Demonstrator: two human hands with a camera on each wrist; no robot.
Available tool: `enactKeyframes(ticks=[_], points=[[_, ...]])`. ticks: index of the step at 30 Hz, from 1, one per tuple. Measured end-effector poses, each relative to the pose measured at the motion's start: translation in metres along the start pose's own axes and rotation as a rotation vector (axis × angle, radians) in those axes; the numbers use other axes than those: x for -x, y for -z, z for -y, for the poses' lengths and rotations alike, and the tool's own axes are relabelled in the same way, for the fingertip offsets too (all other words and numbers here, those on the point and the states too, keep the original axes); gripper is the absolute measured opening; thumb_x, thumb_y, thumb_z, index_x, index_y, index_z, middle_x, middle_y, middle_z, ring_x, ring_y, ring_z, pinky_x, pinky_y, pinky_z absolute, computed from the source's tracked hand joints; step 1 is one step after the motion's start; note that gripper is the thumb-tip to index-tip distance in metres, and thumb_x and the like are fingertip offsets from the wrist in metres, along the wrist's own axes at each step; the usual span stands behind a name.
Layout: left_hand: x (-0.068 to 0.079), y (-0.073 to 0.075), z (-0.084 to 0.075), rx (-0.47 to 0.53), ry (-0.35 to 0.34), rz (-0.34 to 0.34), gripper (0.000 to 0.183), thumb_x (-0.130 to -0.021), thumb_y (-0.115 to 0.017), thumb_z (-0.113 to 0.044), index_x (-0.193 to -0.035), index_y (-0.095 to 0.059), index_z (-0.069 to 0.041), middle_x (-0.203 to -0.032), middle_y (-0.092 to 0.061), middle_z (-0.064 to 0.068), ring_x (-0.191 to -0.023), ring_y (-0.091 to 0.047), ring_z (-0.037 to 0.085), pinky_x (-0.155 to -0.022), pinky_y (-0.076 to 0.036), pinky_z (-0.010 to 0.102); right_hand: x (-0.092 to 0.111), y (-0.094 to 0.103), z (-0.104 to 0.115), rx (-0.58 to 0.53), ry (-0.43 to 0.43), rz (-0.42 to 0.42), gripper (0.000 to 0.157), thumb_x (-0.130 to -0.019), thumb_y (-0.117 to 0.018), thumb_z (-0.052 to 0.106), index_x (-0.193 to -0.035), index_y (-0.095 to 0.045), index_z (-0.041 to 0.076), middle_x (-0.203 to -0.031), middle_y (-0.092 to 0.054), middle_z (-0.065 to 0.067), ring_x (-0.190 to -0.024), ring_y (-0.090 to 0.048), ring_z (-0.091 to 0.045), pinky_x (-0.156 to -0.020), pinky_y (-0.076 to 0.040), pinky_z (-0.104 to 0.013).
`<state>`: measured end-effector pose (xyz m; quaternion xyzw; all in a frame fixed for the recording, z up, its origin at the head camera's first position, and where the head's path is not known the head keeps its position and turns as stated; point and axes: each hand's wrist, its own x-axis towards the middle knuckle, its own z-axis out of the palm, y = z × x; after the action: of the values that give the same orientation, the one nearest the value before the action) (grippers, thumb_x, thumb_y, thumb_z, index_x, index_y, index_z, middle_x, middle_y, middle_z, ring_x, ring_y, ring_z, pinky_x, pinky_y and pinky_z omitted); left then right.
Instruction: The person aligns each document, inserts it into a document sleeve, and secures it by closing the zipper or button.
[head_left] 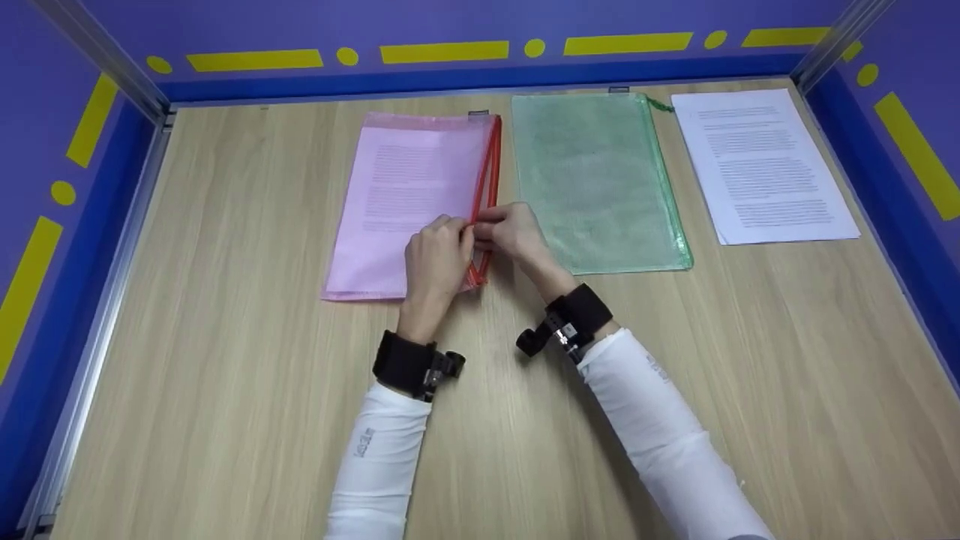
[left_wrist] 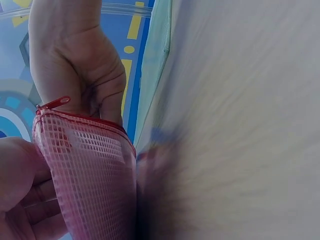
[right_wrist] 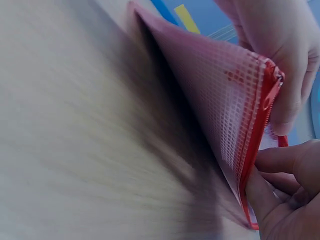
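- The pink mesh plastic pouch with a red zipper edge [head_left: 367, 271] lies under and to the left of the grip; a printed white sheet [head_left: 409, 180] shows through it.
- The left hand [head_left: 435, 255] has its fingers curled and seems to grip the upper red lip; its exact contact is partly hidden.
- The right hand [head_left: 516, 232] pinches the red edge just beside it, from the right.
- The two lips stand apart, so it is good, I judge, to hold one lip steady and guide the other gently, without twisting the mesh.
- The red zipper pull [right_wrist: 269, 100] is at the corner on the near side of the grip; better keep it free of the fingers.
- Right of the grip lies a green mesh pouch [head_left: 596, 180]; the right forearm should not drag it.
- Farther right are printed white papers [head_left: 772, 169].
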<state>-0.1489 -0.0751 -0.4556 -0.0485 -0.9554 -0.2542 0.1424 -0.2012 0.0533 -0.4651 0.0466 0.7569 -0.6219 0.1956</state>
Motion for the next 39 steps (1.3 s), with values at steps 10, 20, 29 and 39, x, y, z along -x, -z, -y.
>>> enactKeyframes(ticks=[10, 20, 29, 39], points=[[0.0, -0.003, 0.004, -0.002, 0.055, 0.002, 0.019, -0.095, -0.063, -0.017, -0.101, -0.078, -0.006, -0.087, -0.076, 0.01, -0.075, -0.073, 0.03, -0.066, -0.058, 0.042, 0.024, 0.038, -0.006, -0.117, 0.055, -0.097, 0.04, -0.095, -0.065, 0.014, -0.132, -0.061, -0.002, -0.125, -0.068, -0.02, -0.095, -0.073, -0.015, -0.093, -0.058, -0.036], [0.005, -0.008, 0.009, -0.053, 0.082, 0.053, 0.02, -0.095, -0.065, -0.024, -0.103, -0.079, -0.013, -0.086, -0.077, 0.009, -0.072, -0.072, 0.031, -0.062, -0.057, 0.042, 0.031, 0.071, -0.015, 0.086, 0.194, -0.231, 0.034, -0.098, -0.06, 0.016, -0.128, -0.065, 0.001, -0.121, -0.071, -0.017, -0.106, -0.068, -0.022, -0.077, -0.054, -0.017], [0.001, -0.002, 0.013, -0.041, 0.065, 0.139, 0.023, -0.095, -0.064, -0.025, -0.107, -0.077, -0.01, -0.095, -0.077, 0.01, -0.081, -0.073, 0.031, -0.068, -0.058, 0.043, 0.025, 0.075, -0.015, 0.188, 0.238, -0.225, 0.033, -0.099, -0.059, 0.019, -0.127, -0.066, 0.003, -0.121, -0.071, -0.014, -0.107, -0.067, -0.02, -0.079, -0.05, -0.017], [0.004, 0.017, 0.023, -0.053, -0.077, 0.297, 0.029, -0.094, -0.066, -0.027, -0.115, -0.073, -0.008, -0.107, -0.073, 0.014, -0.092, -0.071, 0.035, -0.078, -0.058, 0.046, 0.025, 0.073, -0.015, 0.22, 0.268, -0.204, 0.032, -0.099, -0.058, 0.017, -0.125, -0.067, 0.001, -0.118, -0.072, -0.015, -0.106, -0.069, -0.023, -0.075, -0.049, -0.014]])
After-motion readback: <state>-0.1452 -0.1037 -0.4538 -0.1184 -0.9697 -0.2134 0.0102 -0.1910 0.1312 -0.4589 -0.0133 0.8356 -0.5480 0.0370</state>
